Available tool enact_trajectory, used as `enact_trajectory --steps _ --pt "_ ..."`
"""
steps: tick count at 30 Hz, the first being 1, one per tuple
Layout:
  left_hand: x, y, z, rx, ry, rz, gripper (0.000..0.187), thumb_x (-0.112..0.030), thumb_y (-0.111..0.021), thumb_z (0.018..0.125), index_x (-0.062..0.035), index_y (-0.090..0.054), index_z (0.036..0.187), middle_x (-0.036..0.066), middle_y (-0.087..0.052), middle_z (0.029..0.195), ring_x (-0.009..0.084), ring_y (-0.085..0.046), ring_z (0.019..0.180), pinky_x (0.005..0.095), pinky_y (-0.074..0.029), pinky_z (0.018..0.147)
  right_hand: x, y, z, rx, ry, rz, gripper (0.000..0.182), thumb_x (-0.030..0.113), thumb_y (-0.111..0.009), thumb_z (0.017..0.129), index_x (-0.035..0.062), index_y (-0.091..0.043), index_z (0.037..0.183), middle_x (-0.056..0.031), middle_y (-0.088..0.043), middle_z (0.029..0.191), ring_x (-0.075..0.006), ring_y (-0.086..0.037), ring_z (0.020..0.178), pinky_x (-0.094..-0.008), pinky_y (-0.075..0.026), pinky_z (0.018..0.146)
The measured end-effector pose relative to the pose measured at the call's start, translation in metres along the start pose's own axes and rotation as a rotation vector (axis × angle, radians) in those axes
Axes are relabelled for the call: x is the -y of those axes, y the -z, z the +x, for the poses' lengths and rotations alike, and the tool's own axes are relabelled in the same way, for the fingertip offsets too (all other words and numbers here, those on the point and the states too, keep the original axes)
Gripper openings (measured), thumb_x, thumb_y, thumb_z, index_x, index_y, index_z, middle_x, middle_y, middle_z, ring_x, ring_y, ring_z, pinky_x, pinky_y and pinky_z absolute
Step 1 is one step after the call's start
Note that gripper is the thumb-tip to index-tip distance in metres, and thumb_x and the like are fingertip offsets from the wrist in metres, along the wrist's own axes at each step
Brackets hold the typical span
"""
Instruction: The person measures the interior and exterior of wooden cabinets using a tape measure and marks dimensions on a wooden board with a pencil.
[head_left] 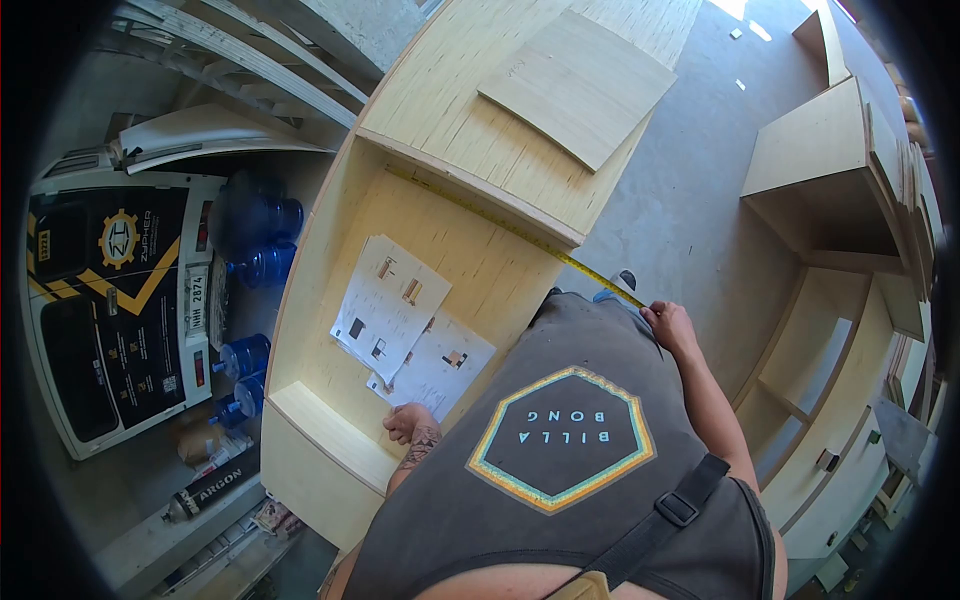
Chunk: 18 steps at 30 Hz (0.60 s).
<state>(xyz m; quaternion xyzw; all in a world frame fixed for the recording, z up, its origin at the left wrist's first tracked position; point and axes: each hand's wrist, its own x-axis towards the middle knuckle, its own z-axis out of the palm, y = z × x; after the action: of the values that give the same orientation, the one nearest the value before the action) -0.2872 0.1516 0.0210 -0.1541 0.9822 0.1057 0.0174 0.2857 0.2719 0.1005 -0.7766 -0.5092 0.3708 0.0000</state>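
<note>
A yellow tape measure (498, 221) runs slantwise across the open plywood cabinet (455, 218), beside its inner board, and out past the edge. Its near end is in my right hand (668, 325), whose fingers are closed round it. My left hand (408, 422) is curled at the lower edge of the printed sheets; whether anything is inside the fingers is hidden. Two sheets with furniture drawings, an upper one (393, 292) and a lower one (446, 362), overlap inside the cabinet. A loose plywood panel (580, 85) lies on the wooden surface beyond.
Other plywood cabinets (808, 150) stand on the right beside the grey floor (690, 190). To the left are a parked van (120, 300), blue water bottles (245, 358) and a dark cylinder (218, 482). A raised board (332, 436) closes the cabinet's lower end.
</note>
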Motion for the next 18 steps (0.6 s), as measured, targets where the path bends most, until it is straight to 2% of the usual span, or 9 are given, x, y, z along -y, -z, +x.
enact_trajectory --steps 3,8,13,18 --pt "0.005 -0.012 0.012 -0.020 0.005 -0.074 0.044 -0.036 -0.047 0.109 -0.0090 -0.044 0.144 0.021 -0.044 0.142 0.0379 -0.045 0.130 0.0495 -0.040 0.110 0.001 0.000 -0.001 -0.027 0.020 0.004 0.036 0.038 -0.069 0.100 0.0038 -0.079 0.102 -0.0238 -0.076 0.095 -0.0423 -0.073 0.094 -0.0489 -0.058 0.085" --pt "0.007 -0.016 0.016 -0.007 0.008 -0.102 0.044 -0.036 -0.049 0.108 -0.0093 -0.045 0.143 0.020 -0.044 0.141 0.0374 -0.046 0.129 0.0491 -0.041 0.110 0.003 0.003 0.000 -0.014 0.037 0.006 0.035 0.038 -0.070 0.099 0.0048 -0.079 0.104 -0.0233 -0.076 0.095 -0.0419 -0.074 0.095 -0.0493 -0.058 0.086" --pt "-0.024 0.042 -0.040 0.048 -0.041 0.153 0.042 -0.035 -0.047 0.109 -0.0092 -0.045 0.143 0.021 -0.042 0.144 0.0377 -0.044 0.130 0.0500 -0.041 0.111 0.011 0.014 -0.005 0.055 0.122 0.084 0.033 0.036 -0.071 0.097 0.0046 -0.079 0.104 -0.0225 -0.076 0.095 -0.0409 -0.074 0.093 -0.0485 -0.057 0.085" --pt "-0.027 0.052 -0.039 0.118 -0.029 0.201 0.045 -0.036 -0.046 0.110 -0.0076 -0.043 0.146 0.022 -0.040 0.147 0.0385 -0.043 0.134 0.0519 -0.041 0.111 0.018 0.032 -0.007 0.125 0.248 0.189 0.033 0.033 -0.072 0.097 0.0011 -0.078 0.104 -0.0223 -0.075 0.088 -0.0373 -0.074 0.083 -0.0440 -0.057 0.078"
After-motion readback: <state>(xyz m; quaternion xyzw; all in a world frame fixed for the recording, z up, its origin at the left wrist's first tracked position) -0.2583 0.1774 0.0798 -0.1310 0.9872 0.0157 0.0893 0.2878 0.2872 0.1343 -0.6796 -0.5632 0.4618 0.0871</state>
